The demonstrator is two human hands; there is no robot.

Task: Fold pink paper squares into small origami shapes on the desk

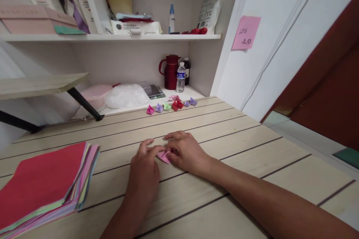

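Centrally, pink paper: small folded piece of pink paper (pixel 164 157) flat on the pale wood-plank table (pixel 224 224), between the two hands, partly covered by fingers.
Left hand: left hand (pixel 144 166) at the paper's left edge, fingers loosely bent, index fingertip touching it. Cannot tell whether it grips or only steadies.
Right hand: right hand (pixel 186 153) over the paper's right side, fingers curled, tips on it. Pinch or press, cannot tell; thumb partly hidden.
Folded row: toward the table's far edge, little paper shapes, left to right magenta (pixel 150 109), lavender (pixel 159 108), pale green (pixel 167 106), larger red (pixel 177 104), then two violet ones (pixel 193 101). Flatter pink piece (pixel 174 98) just behind.
Paper stack: square multicoloured sheets (pixel 50 175), red uppermost, on the table well left of the hands, edges uneven.
Shelf base: dark red jug with handle (pixel 170 73); clear plastic bottle with blue label (pixel 181 81) just in front, to its right. White plastic bag (pixel 126 96) farther left.
Wall: pink handwritten note (pixel 246 33), right of shelves.
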